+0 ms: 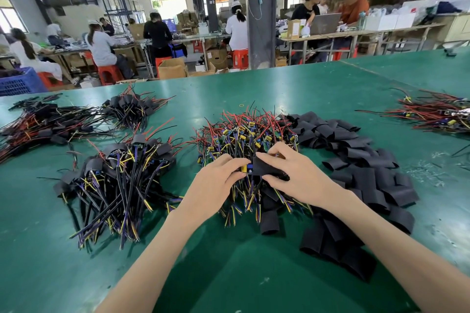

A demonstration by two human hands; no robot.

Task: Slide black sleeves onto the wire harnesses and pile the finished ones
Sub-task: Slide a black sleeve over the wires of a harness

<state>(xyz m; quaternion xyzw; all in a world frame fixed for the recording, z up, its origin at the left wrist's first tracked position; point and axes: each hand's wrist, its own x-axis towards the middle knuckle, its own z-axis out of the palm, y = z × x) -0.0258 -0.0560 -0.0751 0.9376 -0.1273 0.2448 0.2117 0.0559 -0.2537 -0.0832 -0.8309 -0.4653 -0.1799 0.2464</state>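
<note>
Right hand grip: right hand [287, 173] with thumb and fingers pinched on a black sleeve [264, 168], just above the middle heap.
Left hand grip: left hand [216, 183] with fingertips pinched on the yellow-and-blue end of a wire harness [244, 168].
Sleeve against grip: jutting left out of the right fingers, free end touching the harness end; right part hidden under the fingers.
Sleeve axis: lying left to right, roughly parallel to the table's near edge, mouth turned left toward the harness.
Harness axis: component end pointing right at the sleeve mouth; its wires not separable from the heap below.
Unsleeved heap [249, 132]: mid-table, under and beyond both hands, red and black wires fanning toward the far edge, yellow and purple tips toward the near edge.
Loose sleeves [361, 168]: piled just right of that heap, trailing toward the near edge beneath the right forearm.
Finished pile [119, 180]: left of the left hand, sleeved ends toward the far edge, wire tips toward the near edge.
Far-left piles [40, 122]: more sleeved harnesses near the far-left corner.
Right-edge bundle [437, 114]: red and black wires at the table's right edge.
Table [254, 274]: green surface.
</note>
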